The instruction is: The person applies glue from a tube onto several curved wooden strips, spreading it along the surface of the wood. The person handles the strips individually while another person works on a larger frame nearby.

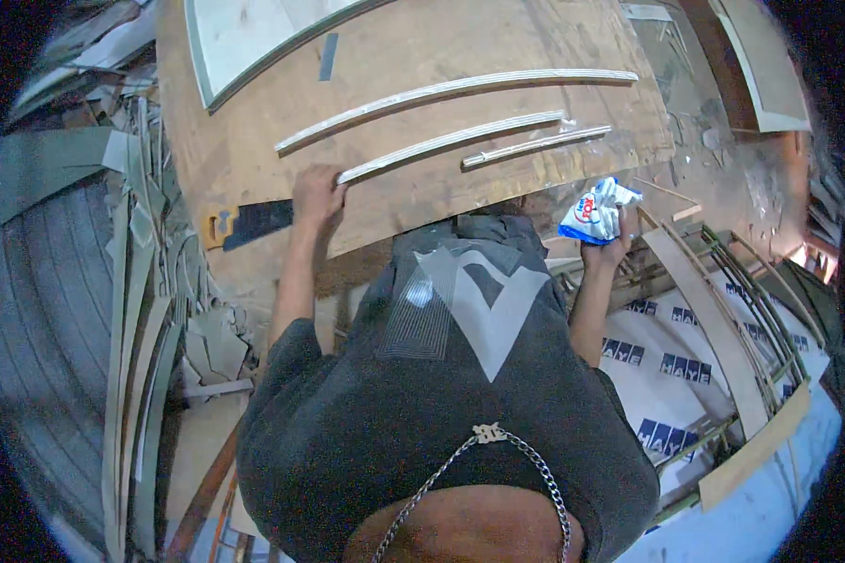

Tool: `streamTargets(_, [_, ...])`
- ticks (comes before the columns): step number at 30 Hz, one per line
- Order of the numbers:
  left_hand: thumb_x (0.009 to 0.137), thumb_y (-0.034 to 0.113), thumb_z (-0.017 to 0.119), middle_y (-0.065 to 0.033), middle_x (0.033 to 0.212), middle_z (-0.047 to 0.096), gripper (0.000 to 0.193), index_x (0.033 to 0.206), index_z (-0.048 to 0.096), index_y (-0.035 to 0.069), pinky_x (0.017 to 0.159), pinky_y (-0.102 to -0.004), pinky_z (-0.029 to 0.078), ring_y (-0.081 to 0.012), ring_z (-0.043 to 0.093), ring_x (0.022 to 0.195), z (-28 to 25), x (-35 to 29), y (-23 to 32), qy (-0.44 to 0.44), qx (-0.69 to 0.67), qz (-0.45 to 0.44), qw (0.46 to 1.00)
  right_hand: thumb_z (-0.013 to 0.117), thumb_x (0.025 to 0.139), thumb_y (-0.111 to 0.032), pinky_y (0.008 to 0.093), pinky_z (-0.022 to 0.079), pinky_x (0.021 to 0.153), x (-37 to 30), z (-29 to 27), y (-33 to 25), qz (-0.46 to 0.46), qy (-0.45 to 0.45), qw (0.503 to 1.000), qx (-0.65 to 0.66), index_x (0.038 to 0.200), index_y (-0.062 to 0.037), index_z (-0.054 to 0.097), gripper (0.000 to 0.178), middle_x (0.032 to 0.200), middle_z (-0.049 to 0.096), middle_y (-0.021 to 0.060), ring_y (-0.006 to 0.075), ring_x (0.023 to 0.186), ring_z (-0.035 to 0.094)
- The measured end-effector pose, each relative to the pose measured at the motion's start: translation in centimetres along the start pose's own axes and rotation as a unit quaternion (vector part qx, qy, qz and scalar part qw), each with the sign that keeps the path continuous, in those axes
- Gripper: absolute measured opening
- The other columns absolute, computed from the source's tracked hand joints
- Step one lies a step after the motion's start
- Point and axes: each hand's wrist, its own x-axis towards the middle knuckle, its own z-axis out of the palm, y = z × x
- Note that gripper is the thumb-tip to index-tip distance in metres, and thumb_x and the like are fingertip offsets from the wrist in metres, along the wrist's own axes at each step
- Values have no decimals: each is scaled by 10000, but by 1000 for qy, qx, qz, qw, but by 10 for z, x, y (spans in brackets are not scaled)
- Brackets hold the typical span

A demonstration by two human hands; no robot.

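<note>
1. Your left hand (319, 194) is at the left end of the middle strip (451, 141), on the board (235, 150). Its fingers are curled in against that end; you cannot tell from this view how firmly they grip it, or how far they would stand open.
2. Your right hand (608, 246) is off the board's near edge, toward its right side. Its fingers are closed around the packet (593, 212), a crumpled white one with blue and red on it. Part of the packet bulges out to the left of your fingers.
3. The middle strip lies on the board, running from your left hand up toward the right. Beyond it, the long strip (455, 90) lies at much the same slant, apart from it.
4. The short strip (535, 147) rests nearer you, below the right part of the middle strip and apart from it. All three are pale, with lengthwise lines.
5. The saw (258, 222) lies flat near the board's front edge, its yellow handle to the left and its dark blade reaching to your left wrist.
6. Farther back on the board are a small grey piece (328, 56) and a pale panel (253, 38) with a darker border.
7. Scraps (216, 342) are heaped to your left; a printed white sheet (648, 389) is to your right.
</note>
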Motion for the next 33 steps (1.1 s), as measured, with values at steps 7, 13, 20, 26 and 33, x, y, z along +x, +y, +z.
streamTargets(7, [721, 214, 700, -75, 969, 637, 267, 970, 658, 127, 844, -413, 401, -266, 545, 1014, -38, -18, -33, -64, 79, -45, 994, 529, 890, -309, 467, 404, 994, -11, 12, 21, -28, 52, 998, -7, 1255, -51, 505, 447, 1242, 556, 129, 303, 1130, 537])
streamTargets(13, [672, 266, 770, -93, 1114, 591, 538, 1158, 582, 135, 942, -425, 383, -283, 504, 1106, -53, -17, -32, -107, 38, -41, 993, 507, 876, -448, 473, 402, 995, -29, 35, 19, -74, 43, 995, -60, 1311, -61, 458, 584, 1246, 549, 119, 293, 1139, 530])
streamTargets(20, [677, 305, 779, -159, 1144, 592, 561, 1148, 581, 75, 947, -441, 405, -336, 513, 1109, -45, 25, 18, 4, -80, 36, 996, 351, 854, -623, 526, 319, 1040, -46, 71, 17, -38, 85, 995, -19, 1376, -53, 387, 773, 1378, 431, 179, 369, 1244, 430])
streamTargets(26, [690, 282, 766, -146, 1103, 614, 505, 1115, 599, 65, 913, -428, 450, -340, 571, 1034, -9, 58, 123, -12, -187, 158, 970, 340, 882, -484, 502, 316, 1054, -47, 87, 13, -46, 20, 998, 30, 1349, -9, 413, 670, 1348, 468, 166, 357, 1233, 442])
streamTargets(33, [729, 270, 729, -134, 1110, 600, 451, 1108, 591, 67, 851, -401, 486, -313, 579, 1032, 37, 44, 190, -20, -84, 20, 996, 485, 858, -453, 464, 348, 1032, 21, 42, 24, 83, -248, 947, 188, 1320, -7, 442, 645, 1303, 503, 184, 338, 1167, 492])
